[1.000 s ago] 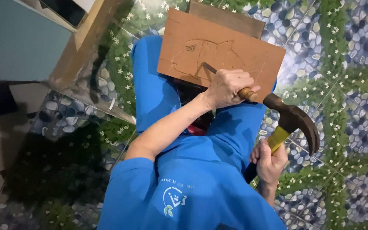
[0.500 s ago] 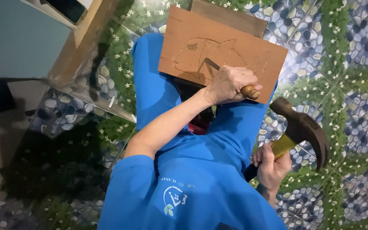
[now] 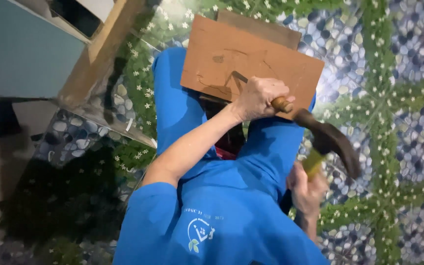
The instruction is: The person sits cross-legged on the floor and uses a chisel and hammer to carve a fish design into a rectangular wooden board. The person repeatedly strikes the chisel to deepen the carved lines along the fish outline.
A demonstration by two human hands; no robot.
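— Two hands were at work, both busy. What did the left hand (image 3: 258,97) hold?

— It was clenched tight around the wooden handle of a chisel (image 3: 251,86). The thin metal blade ran out from under the fingers, up and to the left, and its tip rested on the face of the brown board (image 3: 212,64).

— And where did the board lie?

— Across the person's lap, on the blue trousers (image 3: 177,108), tilted a little. Shallow lines were cut into its surface near the blade. A second, darker piece of wood (image 3: 258,27) showed behind its far edge.

— The right hand (image 3: 306,189)?

— Fingers wrapped firmly around the yellow grip of a hammer (image 3: 327,142). The dark head hung just below and to the right of the chisel's rounded butt; whether it touched could not be told, as the head was blurred.

— What lay around the person?

— A floor (image 3: 393,98) patterned with blue-grey pebbles, green bands and small white flowers. A wooden beam (image 3: 99,54) ran slantwise at upper left, beside a pale blue surface (image 3: 15,54). The blue shirt (image 3: 212,225) carried a small white emblem on the chest.
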